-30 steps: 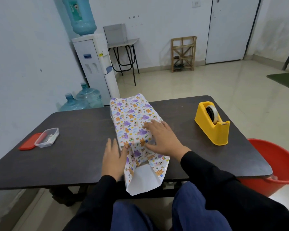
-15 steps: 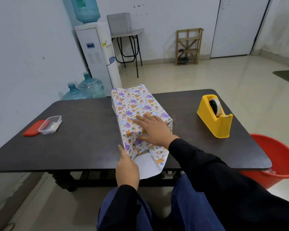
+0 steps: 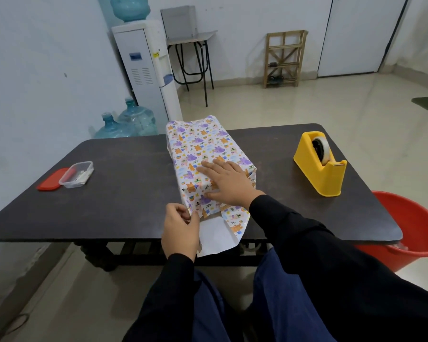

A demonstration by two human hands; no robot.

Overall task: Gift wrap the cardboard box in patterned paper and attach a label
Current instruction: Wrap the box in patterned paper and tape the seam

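The box wrapped in patterned paper (image 3: 200,149) lies lengthwise in the middle of the dark table (image 3: 124,193). Its near end is unfolded, and a white paper flap (image 3: 218,238) hangs over the table's front edge. My right hand (image 3: 226,183) lies flat on top of the box near that end, fingers straight. At the near left corner my left hand (image 3: 181,228) pinches the paper's side edge between thumb and fingers. The cardboard itself is hidden under the paper.
A yellow tape dispenser (image 3: 319,164) stands on the table's right side. At the left lie a small clear container (image 3: 77,177) and its red lid (image 3: 50,182). A red bucket (image 3: 415,225) sits on the floor at the right. A water dispenser (image 3: 146,70) stands behind.
My left hand has moved from flat beside the box to the near left corner and taken hold of the paper edge. My right hand stays pressed on top.
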